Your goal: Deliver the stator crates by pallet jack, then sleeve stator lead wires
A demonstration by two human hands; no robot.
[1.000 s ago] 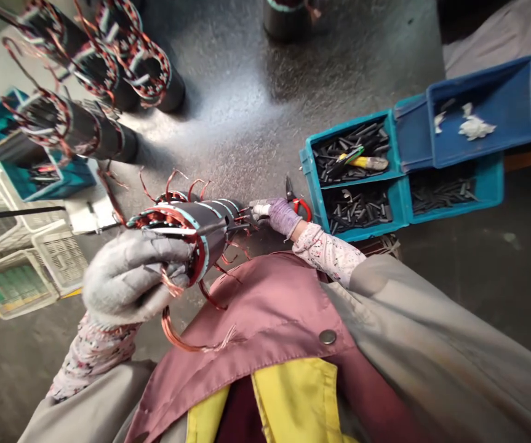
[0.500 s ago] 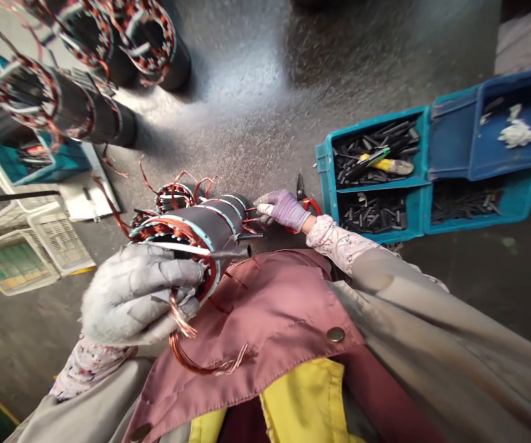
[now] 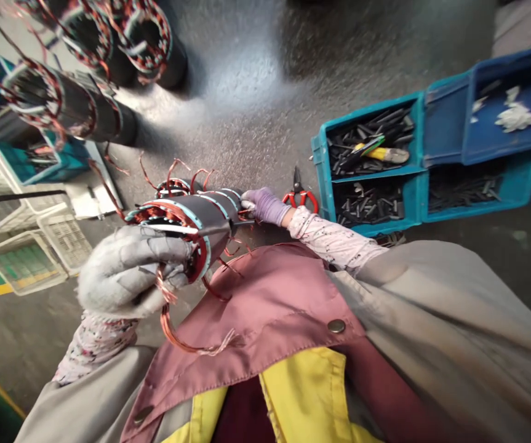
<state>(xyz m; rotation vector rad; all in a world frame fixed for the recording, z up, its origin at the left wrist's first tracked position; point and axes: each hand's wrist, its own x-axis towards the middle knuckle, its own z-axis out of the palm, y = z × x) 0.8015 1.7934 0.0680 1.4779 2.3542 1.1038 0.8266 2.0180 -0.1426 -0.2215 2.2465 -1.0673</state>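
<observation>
A motor stator [image 3: 195,211] with a dark cylindrical body and copper windings lies on its side in front of me. My left hand [image 3: 129,271], in a white glove, is closed on its near left end, with the fingers partly inside the rim. A twisted bundle of copper wire [image 3: 168,326] hangs below that hand. A white tube [image 3: 173,229] and a black sleeve [image 3: 220,227] run along the near side. My right hand [image 3: 265,206], in a purple and white glove, grips the stator's far right end; its fingertips are partly hidden. Red-handled cutters [image 3: 298,187] lie just right of it.
Blue bins [image 3: 419,135] with black sleeve pieces stand at the right; one compartment also holds a yellow-handled tool [image 3: 385,154]. Several upright stators [image 3: 166,58] are at the upper left. Another stator [image 3: 173,186] sits behind mine. White baskets [image 3: 29,264] are on the left.
My right hand has moved left, closer against the stator's end and away from the cutters. The stator and my left hand have shifted slightly left and up in view.
</observation>
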